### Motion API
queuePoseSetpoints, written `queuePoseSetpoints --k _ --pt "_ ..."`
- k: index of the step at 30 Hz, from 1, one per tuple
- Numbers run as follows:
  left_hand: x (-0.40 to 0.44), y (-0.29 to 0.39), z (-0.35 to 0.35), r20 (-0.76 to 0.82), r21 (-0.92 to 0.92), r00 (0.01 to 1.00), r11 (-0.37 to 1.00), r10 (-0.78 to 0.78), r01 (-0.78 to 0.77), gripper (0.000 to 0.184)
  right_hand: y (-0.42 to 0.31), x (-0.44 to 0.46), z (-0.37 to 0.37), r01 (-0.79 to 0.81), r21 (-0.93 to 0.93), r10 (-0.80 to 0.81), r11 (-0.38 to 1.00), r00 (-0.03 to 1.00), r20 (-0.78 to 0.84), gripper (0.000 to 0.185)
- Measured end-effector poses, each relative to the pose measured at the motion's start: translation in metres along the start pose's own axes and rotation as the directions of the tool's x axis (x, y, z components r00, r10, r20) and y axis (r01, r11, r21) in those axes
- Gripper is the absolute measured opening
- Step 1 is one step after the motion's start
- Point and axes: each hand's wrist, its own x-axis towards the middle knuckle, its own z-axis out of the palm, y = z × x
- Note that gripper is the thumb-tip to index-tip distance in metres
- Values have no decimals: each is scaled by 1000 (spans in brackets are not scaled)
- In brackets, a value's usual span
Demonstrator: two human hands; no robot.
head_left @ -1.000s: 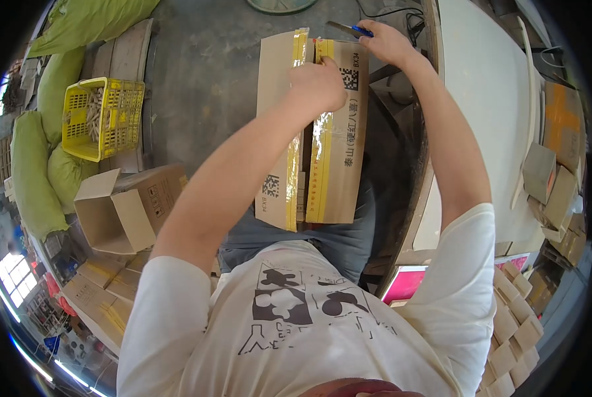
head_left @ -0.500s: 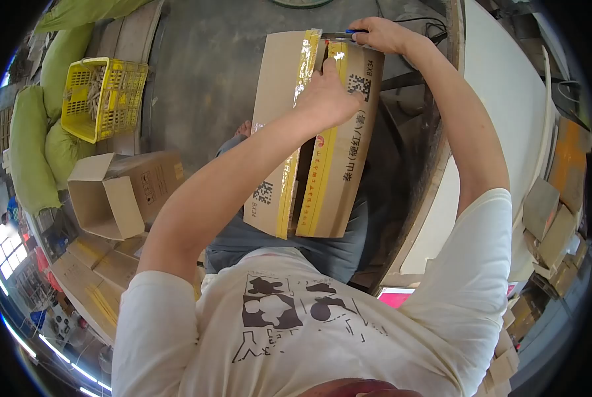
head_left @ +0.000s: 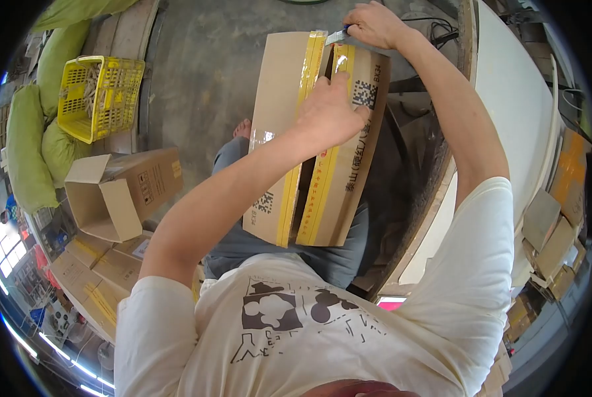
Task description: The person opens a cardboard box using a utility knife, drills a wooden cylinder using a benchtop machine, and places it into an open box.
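Observation:
A brown cardboard box with yellow printed tape along its top flaps rests across my lap, with a long dark gap between the flaps. My left hand lies on the right flap, its fingers curled over the edge at the gap. Beyond the far end of the box, my right hand is closed around the dark blue handle of a utility knife. The knife's blade points left and down, close to the far end of the taped seam. Whether the blade touches the cardboard is unclear.
To the left stand a yellow plastic basket with small pale pieces in it, green sacks, and a cardboard box with raised flaps. A white-topped table runs along my right side. More cartons are stacked at lower left.
My right hand has moved slightly up and away from the box, and the knife now tilts, with its blade showing. My left hand has slid a little towards me along the flap.

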Motion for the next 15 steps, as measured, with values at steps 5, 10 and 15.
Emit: queuePoseSetpoints --k 5,10,15 --pt "0 0 -2 4 -20 1000 1000 11 -11 76 3 7 8 17 69 -18 998 1000 21 31" --pt "5 -7 2 -78 -75 995 995 62 -67 70 9 -4 2 79 -14 -78 997 994 79 29" --pt "-5 -7 -5 -60 -195 973 953 223 -230 60 27 -23 1 -117 127 132 985 984 -120 30"
